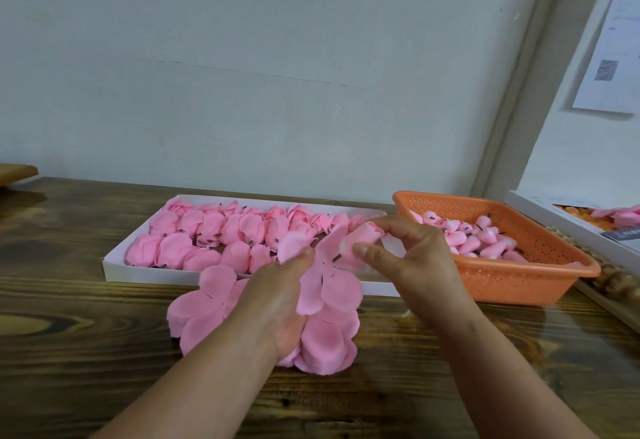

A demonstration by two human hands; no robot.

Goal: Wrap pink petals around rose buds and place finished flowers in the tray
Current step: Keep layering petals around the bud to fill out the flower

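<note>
Right hand [412, 258] pinches a rose bud [362, 236] w/ curled fingers, just in front of the white tray [145, 274]. Left hand [284, 300] grips a pink petal sheet [332, 286] beside the bud. More petals [201, 307] lie near tray's front edge; orange basket [519, 286] of buds sits right of tray.

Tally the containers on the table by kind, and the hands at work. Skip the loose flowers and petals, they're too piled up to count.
White tray of finished flowers: 1
Orange basket of rose buds: 1
White box, partly cut off at the right edge: 1
Hands, left hand and right hand: 2
Total: 5
</note>
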